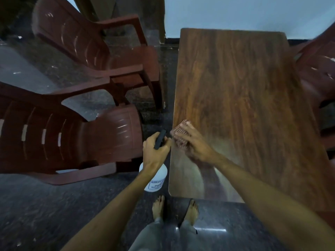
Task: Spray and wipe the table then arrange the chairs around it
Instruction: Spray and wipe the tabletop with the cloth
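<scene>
A wooden table [241, 91] with a brown grain top stands in front of me, its near left part streaked wet. My right hand [194, 142] presses a reddish-brown cloth [178, 133] flat onto the table near its left edge. My left hand [155, 153] grips the black trigger head of a white spray bottle [155, 180], held just off the table's left edge above the floor. Two brown plastic armchairs stand left of the table, one near [68, 136] and one farther back [97, 51]. A third brown chair [320, 73] shows at the right edge.
The floor [54, 211] is dark speckled stone. My bare feet [174, 209] stand at the table's near left corner. A pale wall [235, 13] runs behind the table, with another piece of furniture's legs at the back left.
</scene>
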`<state>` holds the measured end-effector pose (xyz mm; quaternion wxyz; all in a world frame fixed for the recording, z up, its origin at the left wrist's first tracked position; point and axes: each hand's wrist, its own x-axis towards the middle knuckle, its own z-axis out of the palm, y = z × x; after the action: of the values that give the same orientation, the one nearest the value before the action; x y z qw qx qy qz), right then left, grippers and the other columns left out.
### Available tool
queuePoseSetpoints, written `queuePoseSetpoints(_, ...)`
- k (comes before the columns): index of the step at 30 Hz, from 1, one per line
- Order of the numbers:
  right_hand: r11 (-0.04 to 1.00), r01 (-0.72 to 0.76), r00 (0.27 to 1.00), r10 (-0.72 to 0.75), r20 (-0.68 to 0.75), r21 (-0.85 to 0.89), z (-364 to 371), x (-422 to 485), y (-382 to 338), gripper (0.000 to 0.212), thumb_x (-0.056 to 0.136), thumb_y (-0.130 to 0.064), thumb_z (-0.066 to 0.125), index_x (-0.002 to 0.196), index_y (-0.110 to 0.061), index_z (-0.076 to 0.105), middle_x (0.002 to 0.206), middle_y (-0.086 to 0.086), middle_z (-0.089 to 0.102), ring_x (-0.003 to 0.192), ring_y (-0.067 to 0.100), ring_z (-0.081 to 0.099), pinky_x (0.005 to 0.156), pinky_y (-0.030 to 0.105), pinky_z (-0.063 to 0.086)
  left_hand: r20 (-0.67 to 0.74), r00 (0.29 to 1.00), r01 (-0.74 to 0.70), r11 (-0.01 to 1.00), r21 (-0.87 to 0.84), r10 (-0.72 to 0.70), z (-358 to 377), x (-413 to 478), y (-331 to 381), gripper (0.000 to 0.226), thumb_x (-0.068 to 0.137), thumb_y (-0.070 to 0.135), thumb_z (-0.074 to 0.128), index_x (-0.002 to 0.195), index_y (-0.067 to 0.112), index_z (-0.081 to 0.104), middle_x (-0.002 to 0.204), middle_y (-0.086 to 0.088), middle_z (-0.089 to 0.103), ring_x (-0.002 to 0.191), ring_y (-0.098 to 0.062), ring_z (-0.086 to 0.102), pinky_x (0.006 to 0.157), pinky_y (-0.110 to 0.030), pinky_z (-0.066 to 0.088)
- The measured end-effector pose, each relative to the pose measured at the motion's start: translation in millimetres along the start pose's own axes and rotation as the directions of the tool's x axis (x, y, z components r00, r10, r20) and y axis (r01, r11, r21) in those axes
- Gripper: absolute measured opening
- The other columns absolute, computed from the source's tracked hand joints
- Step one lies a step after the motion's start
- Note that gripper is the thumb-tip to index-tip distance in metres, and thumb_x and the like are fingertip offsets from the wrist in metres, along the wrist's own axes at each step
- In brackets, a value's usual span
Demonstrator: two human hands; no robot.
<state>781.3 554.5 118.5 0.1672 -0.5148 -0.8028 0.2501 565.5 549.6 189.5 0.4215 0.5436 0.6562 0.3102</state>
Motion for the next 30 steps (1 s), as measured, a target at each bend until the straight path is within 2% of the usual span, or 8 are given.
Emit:
queuePoseSetpoints(4,0.864,-0.469,0.822,0.503,-0.269,0.182,-31.0,-45.7,30.5,0.069,0.072,-0.01,0.04,0.14,-0.012,0.057,0.154,0.023,0.037,0.146,0.043,0.026,0.125,0.032,0.007,0.117,0.99,-0.075,0.997,0.005,0.074,14.1,-14.1,9.1,0.028,0.093,0.025,0.067,0.072,0.01,0.056,0.058,-0.018,0.049,0.053,-0.04,0.044,0.047,-0.045,0.049)
queuePoseSetpoints(7,0.794,-0.605,0.756,0.594,-0.273,0.052,-37.0,-123.2,41.8,0.079,0.069,0.009,0.044,0.145,-0.012,0.051,0.159,0.018,0.03,0.151,0.04,0.016,0.124,0.034,0.007,0.215,0.971,-0.113,0.993,0.021,0.106,30.8,-34.4,20.4,0.03,0.095,0.015,0.068,0.068,0.012,0.053,0.053,-0.001,0.043,0.049,-0.014,0.033,0.049,-0.025,0.03)
queuePoseSetpoints(11,0.621,-0.77,0.541,0.758,-0.365,0.148,-53.8,-200.3,59.1,0.074,0.079,0.016,0.049,0.147,-0.014,0.048,0.162,0.016,0.025,0.152,0.035,0.01,0.125,0.039,0.009,0.318,0.943,-0.113,0.993,0.028,0.099,56.6,-71.9,30.5,0.036,0.092,0.015,0.069,0.06,0.012,0.05,0.051,-0.008,0.043,0.048,-0.015,0.036,0.049,-0.029,0.031)
queuePoseSetpoints(14,0.679,-0.728,0.622,0.712,-0.326,0.095,-54.0,-223.7,68.3,0.068,0.085,0.014,0.05,0.147,-0.014,0.049,0.162,0.015,0.026,0.153,0.033,0.011,0.124,0.038,0.012,0.32,0.947,-0.066,0.995,0.075,0.039,76.0,-98.6,29.3,0.045,0.092,0.012,0.067,0.055,0.014,0.041,0.05,-0.004,0.034,0.046,-0.014,0.027,0.046,-0.028,0.026)
queuePoseSetpoints(18,0.642,-0.752,0.556,0.74,-0.38,0.149,-57.0,-228.8,74.3,0.065,0.088,0.01,0.05,0.147,-0.015,0.048,0.163,0.015,0.024,0.153,0.034,0.01,0.122,0.036,0.013,0.3,0.953,-0.001,0.995,0.096,-0.028,85.7,-123.8,18.5,0.035,0.085,0.025,0.065,0.063,0.003,0.049,0.052,-0.01,0.044,0.05,-0.02,0.042,0.047,-0.043,0.041)
queuePoseSetpoints(23,0.682,-0.71,0.591,0.713,-0.377,0.175,-48.5,-206.6,60.2,0.07,0.085,0.012,0.048,0.148,-0.019,0.048,0.163,0.018,0.022,0.152,0.039,0.009,0.124,0.041,0.013,0.207,0.978,0.019,0.995,0.098,-0.039,74.9,-145.0,1.6,0.038,0.083,0.035,0.064,0.059,0.009,0.051,0.049,-0.006,0.044,0.048,-0.021,0.041,0.047,-0.042,0.039)
queuePoseSetpoints(28,0.957,-0.286,0.943,0.29,-0.161,0.051,10.8,-151.5,-3.9,0.079,0.081,0.007,0.054,0.152,-0.026,0.041,0.165,0.015,0.018,0.153,0.036,0.007,0.124,0.047,0.012,0.112,0.993,0.028,0.997,0.078,-0.037,50.0,-152.4,-7.2,0.032,0.086,0.025,0.068,0.07,0.002,0.054,0.054,-0.007,0.046,0.05,-0.02,0.043,0.046,-0.05,0.047)
queuePoseSetpoints(30,0.982,-0.184,0.977,0.188,-0.105,0.045,14.9,-128.5,-11.3,0.062,0.088,-0.007,0.048,0.149,-0.02,0.047,0.163,0.017,0.022,0.152,0.034,0.008,0.124,0.05,0.013,0.063,0.997,0.035,0.996,0.088,-0.04,36.8,-150.0,-11.5,0.028,0.09,0.016,0.071,0.072,0.001,0.055,0.057,-0.011,0.047,0.052,-0.021,0.044,0.048,-0.052,0.05)
